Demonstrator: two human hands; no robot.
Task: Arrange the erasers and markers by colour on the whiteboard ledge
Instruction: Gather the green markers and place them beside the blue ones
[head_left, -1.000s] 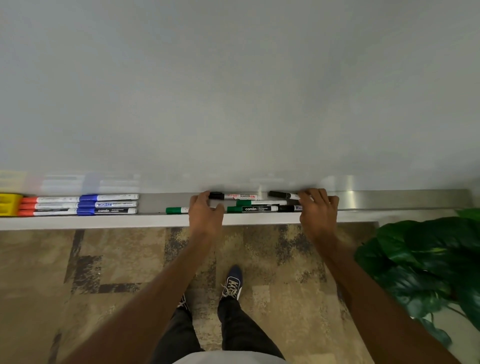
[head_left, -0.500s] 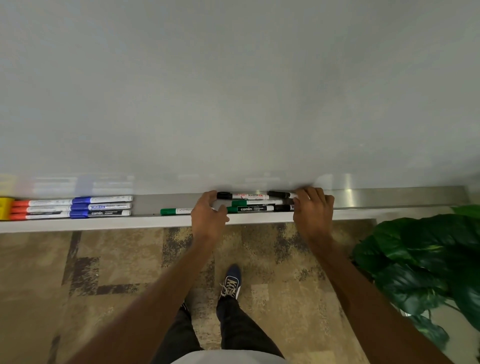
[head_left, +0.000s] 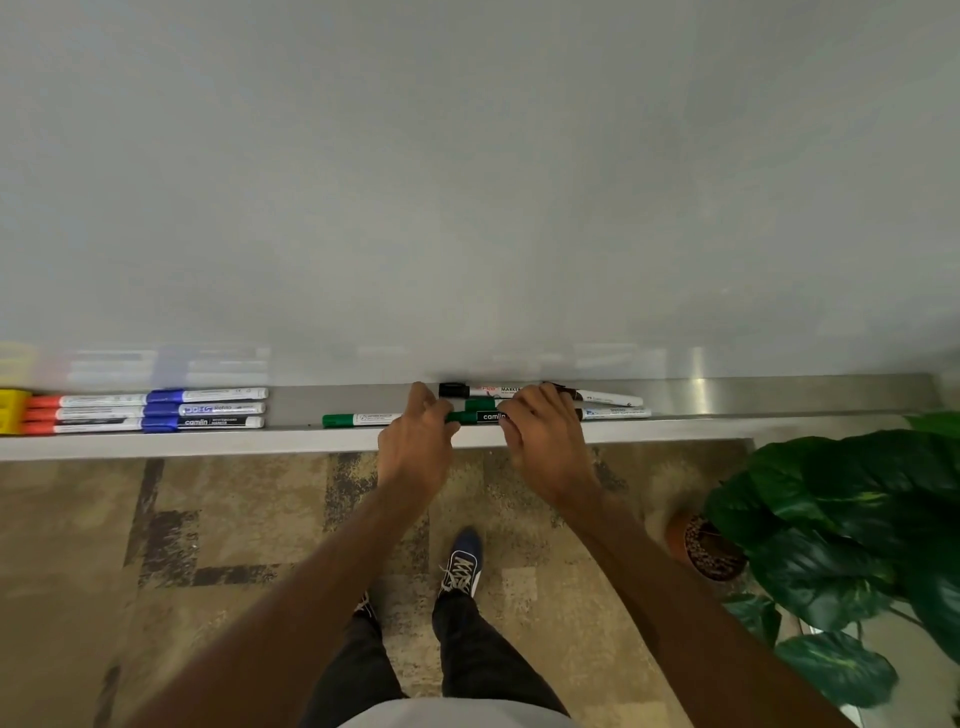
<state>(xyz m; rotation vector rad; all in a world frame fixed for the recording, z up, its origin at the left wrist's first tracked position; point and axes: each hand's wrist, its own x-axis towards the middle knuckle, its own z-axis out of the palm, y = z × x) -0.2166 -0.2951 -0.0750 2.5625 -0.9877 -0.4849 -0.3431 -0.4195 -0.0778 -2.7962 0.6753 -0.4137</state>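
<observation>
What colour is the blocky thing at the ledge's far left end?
Yellow; the yellow blocky eraser shows best in the head view.

The light is soft, even and rather dim, with no clear source. The whiteboard (head_left: 467, 182) reads flat grey and carries no hard shadow. One bright vertical glint sits on the metal ledge (head_left: 698, 388) toward 3 o'clock. At 9 o'clock the markers (head_left: 156, 410) throw pale, smeared reflections onto the board. The wide lens leaves the ledge's line slanted and faintly curved. The centre is fairly sharp, and print on the green marker (head_left: 488, 417) is readable. The plant (head_left: 841, 519) at 4 o'clock and the carpet (head_left: 234, 519) look soft and slightly blurred.
</observation>
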